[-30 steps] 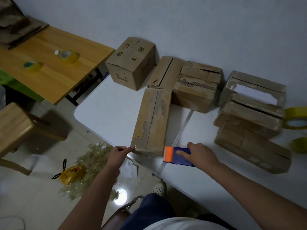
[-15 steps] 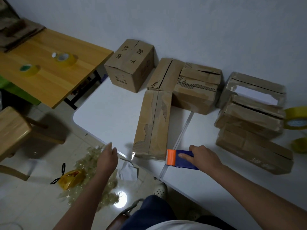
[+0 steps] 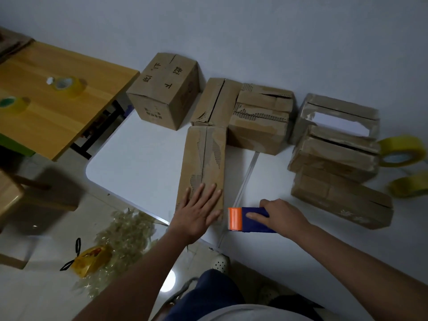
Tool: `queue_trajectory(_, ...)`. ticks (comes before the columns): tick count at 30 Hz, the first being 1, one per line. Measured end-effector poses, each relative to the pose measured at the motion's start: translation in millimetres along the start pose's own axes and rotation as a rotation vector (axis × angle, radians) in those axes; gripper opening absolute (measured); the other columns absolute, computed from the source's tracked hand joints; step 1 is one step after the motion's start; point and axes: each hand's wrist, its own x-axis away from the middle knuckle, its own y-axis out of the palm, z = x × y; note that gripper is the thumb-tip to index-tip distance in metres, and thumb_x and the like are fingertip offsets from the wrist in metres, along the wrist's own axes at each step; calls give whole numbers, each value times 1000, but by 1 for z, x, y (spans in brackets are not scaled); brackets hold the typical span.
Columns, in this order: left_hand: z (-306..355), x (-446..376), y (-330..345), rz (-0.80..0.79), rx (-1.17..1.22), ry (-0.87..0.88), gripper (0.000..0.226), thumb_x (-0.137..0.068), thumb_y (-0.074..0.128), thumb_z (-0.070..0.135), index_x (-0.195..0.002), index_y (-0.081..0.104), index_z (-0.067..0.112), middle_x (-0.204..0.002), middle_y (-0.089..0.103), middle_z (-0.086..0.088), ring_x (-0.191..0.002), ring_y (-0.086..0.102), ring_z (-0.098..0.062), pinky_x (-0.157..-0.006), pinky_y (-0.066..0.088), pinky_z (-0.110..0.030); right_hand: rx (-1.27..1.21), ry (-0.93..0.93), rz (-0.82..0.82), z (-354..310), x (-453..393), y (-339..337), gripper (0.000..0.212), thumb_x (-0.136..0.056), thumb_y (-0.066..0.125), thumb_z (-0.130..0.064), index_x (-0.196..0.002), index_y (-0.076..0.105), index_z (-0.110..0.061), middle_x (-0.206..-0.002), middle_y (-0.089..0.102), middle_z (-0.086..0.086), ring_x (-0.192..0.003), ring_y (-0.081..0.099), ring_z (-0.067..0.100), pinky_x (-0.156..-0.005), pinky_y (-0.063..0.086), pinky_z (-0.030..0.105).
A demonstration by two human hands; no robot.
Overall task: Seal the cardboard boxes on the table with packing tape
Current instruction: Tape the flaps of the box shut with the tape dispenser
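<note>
A long flat cardboard box (image 3: 203, 158) lies on the white table (image 3: 139, 163), its near end at the table's front edge. My left hand (image 3: 196, 213) rests flat on that near end, fingers straight and spread. Just to its right, my right hand (image 3: 281, 215) grips a blue tape dispenser with an orange head (image 3: 245, 219) that sits on the table beside the box. Several more worn boxes line the wall: a printed cube box (image 3: 165, 91), a middle pair (image 3: 259, 117) and a stack on the right (image 3: 335, 156).
Two yellow tape rolls (image 3: 403, 150) (image 3: 410, 185) lie at the table's right edge. A wooden table (image 3: 58, 100) to the left carries two more rolls (image 3: 68, 84). On the floor lie crumpled tape scraps (image 3: 125, 235), a yellow bag (image 3: 91, 259) and a wooden stool (image 3: 9, 195).
My left hand was off the table's edge, below the box's near left corner; now it lies flat on the box's near end. My right hand and the dispenser have hardly moved.
</note>
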Motion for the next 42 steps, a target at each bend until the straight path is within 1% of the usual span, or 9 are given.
queue_trajectory(12,1,0,-4,-27,56,6,63,-100,-4,61,-157,-1,36,-165,-8,14,-152,-8,-18,-119,-12,-46,-32,-49,31,41,26,-8,44,-91,43,-64,-99,54,-22,-92,68,0,-72,57,6,-61,41,17)
queue_trajectory(15,1,-1,-7,-32,53,4,67,-95,-14,64,-156,-9,38,-163,-16,16,-151,-15,-16,-118,-17,-46,-11,-43,35,48,24,-10,49,-90,41,-66,-96,56,-20,-88,67,0,-71,59,7,-63,48,21)
queue_trajectory(20,17,6,-8,-22,98,-159,71,-90,-18,66,-155,-10,39,-161,-20,15,-150,-19,-16,-118,-12,-49,9,39,22,36,12,-10,48,-90,43,-66,-100,51,-20,-79,57,-3,-69,56,12,-65,51,29)
queue_trajectory(22,21,2,-16,28,117,-166,70,-96,4,63,-158,14,33,-166,4,6,-152,4,-23,-119,10,-54,-27,58,1,32,11,-10,42,-93,46,-60,-106,47,-20,-82,56,-2,-70,56,14,-64,49,29)
queue_trajectory(24,18,-5,-21,116,109,-4,52,-99,29,52,-141,47,28,-153,41,0,-142,34,-27,-109,37,-54,-73,47,-39,30,10,-11,33,-95,49,-48,-111,44,-20,-91,60,1,-74,57,15,-59,46,26)
queue_trajectory(25,13,-9,-18,158,93,96,40,-99,34,47,-130,54,30,-146,48,1,-138,38,-26,-106,39,-51,-90,34,-60,28,9,-12,29,-96,51,-43,-114,43,-21,-99,63,2,-77,58,14,-58,44,23)
queue_trajectory(29,5,-11,-4,222,137,185,23,-101,34,41,-117,51,39,-143,49,7,-140,32,-21,-112,20,-40,-8,1,-39,20,4,-19,34,-96,52,-40,-124,45,-24,-116,64,3,-93,62,17,-68,51,25)
queue_trajectory(33,6,-10,3,223,155,153,23,-102,33,39,-117,50,37,-144,46,5,-143,29,-23,-114,18,-42,130,-7,50,7,-4,-9,37,-97,48,-45,-125,49,-21,-113,67,5,-92,64,21,-75,54,31)
queue_trajectory(42,14,-11,4,171,192,76,33,-105,19,45,-121,47,39,-149,42,7,-147,24,-24,-117,11,-43,82,167,107,4,-17,-9,36,-100,43,-39,-119,58,-13,-106,67,10,-91,65,25,-72,52,34)
